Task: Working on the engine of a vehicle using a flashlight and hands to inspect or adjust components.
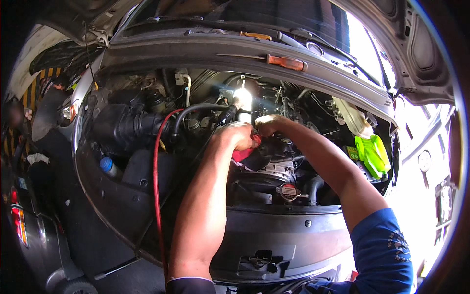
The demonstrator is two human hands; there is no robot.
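Both my arms reach over the front of a car into its open engine bay. My left hand (238, 135) is closed over the middle of the engine, with a soft red thing (243, 154), perhaps a rag, bunched at its fingers. Right beside it, my right hand (268, 125) is curled downward. Whatever its fingertips hold is hidden. A bright work lamp (243, 100) shines just beyond my hands. Nearer to me, a radiator cap (288, 191) sits behind the front panel.
A red hose (156, 181) runs up into the bay left of my arm. An orange-handled screwdriver (286, 62) lies on the ledge below the windshield. A bright green cloth (373, 156) hangs at the right. Another person (49, 112) is at the far left, near another vehicle (39, 235).
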